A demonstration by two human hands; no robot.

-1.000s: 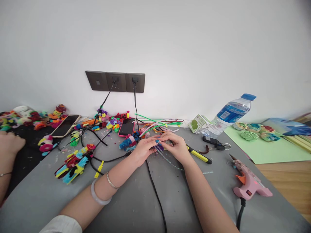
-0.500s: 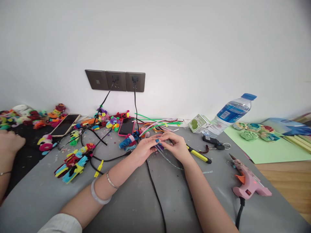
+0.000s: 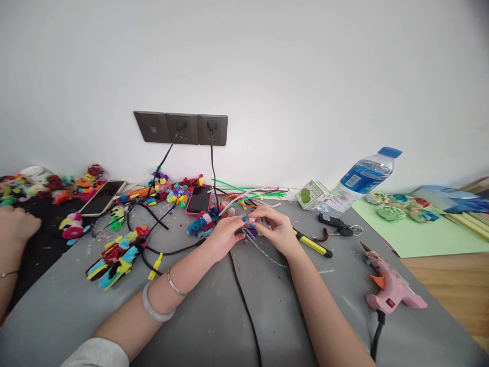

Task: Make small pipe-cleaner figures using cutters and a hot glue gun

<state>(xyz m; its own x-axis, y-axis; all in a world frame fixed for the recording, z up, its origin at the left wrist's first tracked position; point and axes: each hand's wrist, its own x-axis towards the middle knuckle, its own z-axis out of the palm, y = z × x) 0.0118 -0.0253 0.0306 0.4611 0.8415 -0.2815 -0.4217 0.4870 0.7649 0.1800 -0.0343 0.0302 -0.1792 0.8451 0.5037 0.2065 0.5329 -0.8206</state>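
Note:
My left hand [image 3: 226, 235] and my right hand [image 3: 275, 229] meet over the middle of the table, fingertips pinched together. From between them a thin, glittery silver-blue pipe cleaner [image 3: 263, 252] hangs and curves right, passing under my right wrist; its tip shows beyond the forearm. Something purple [image 3: 252, 231] shows just below the fingertips, partly covered. Close behind my left hand lies a blue fuzzy pipe-cleaner figure [image 3: 199, 224]. A yellow-and-black utility knife [image 3: 313, 242] lies right of my right hand.
Pipe-cleaner figures [image 3: 118, 255] and black cables [image 3: 244, 300] lie at left and centre. Loose pipe cleaners [image 3: 267, 192], a tilted water bottle [image 3: 362, 178], keys [image 3: 346, 230] and a pink glue gun [image 3: 393, 290] lie behind and right. Another person's hand [image 3: 17, 224] rests at far left.
My fingertips have shifted slightly, with the right thumb and fingers a little changed in their pinch. The pipe cleaner and the things on the table look almost the same.

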